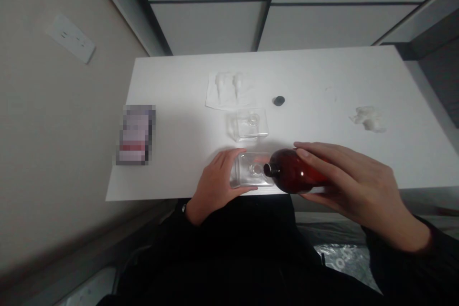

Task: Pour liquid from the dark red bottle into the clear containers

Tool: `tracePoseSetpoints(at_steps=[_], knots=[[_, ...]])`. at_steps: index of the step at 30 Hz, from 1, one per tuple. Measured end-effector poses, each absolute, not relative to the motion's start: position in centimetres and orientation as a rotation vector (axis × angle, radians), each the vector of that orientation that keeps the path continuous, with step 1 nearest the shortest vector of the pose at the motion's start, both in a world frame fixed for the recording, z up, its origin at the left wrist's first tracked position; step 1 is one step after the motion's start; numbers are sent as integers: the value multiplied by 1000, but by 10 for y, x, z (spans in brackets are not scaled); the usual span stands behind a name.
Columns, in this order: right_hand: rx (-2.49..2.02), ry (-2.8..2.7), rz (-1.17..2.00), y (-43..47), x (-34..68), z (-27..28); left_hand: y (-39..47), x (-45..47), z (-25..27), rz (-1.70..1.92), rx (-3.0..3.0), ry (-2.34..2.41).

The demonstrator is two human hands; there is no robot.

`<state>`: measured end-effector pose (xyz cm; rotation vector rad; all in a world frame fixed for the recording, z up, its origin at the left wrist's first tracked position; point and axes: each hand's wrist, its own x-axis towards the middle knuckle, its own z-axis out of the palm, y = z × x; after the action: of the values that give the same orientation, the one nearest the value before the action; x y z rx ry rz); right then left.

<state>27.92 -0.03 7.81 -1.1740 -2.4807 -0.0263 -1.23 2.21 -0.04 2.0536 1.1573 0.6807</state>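
Observation:
My right hand [355,181] is wrapped round a dark red-brown bottle [292,172], which is tilted so that its uncapped neck points left over a clear plastic container [247,177]. That container has a round opening in its top, and the bottle's mouth is just beside the opening. Whether liquid flows cannot be made out. My left hand [218,179] grips the container's left side, thumb near and fingers far. Behind it stands a second clear container [253,124] with a similar round opening.
Two white pump heads [237,83] lie on a white tissue [211,98] at the back. A dark cap [278,101] sits right of them. Crumpled tissue [369,118] is at the right, and a blurred-out box-like thing [136,134] at the left edge of the white table [172,162].

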Motion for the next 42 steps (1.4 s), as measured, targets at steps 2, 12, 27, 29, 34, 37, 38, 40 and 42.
tracePoseSetpoints(at_steps=[2,12,27,29,34,37,38,40,42], knots=[[-1153,-2521,-103,1,278,81,22,-12,-1,679,2053,1147],[-1089,-2581,-253,4,272,93,23,-13,2,693,2068,1152],[-1079,-2600,-300,7,272,98,23,-13,3,701,2094,1135],[-1093,-2600,-300,6,272,98,23,-13,2,701,2095,1139],[-1095,-2610,-312,6,272,101,23,-13,2,694,2085,1139],[-1085,-2609,-307,6,272,102,23,-12,3,695,2072,1136],[-1086,-2609,-304,6,273,102,23,-12,3,695,2067,1135],[-1099,-2613,-299,6,274,103,23,-13,4,690,2062,1139],[-1109,-2615,-303,5,275,103,23,-13,4,687,2065,1143]])
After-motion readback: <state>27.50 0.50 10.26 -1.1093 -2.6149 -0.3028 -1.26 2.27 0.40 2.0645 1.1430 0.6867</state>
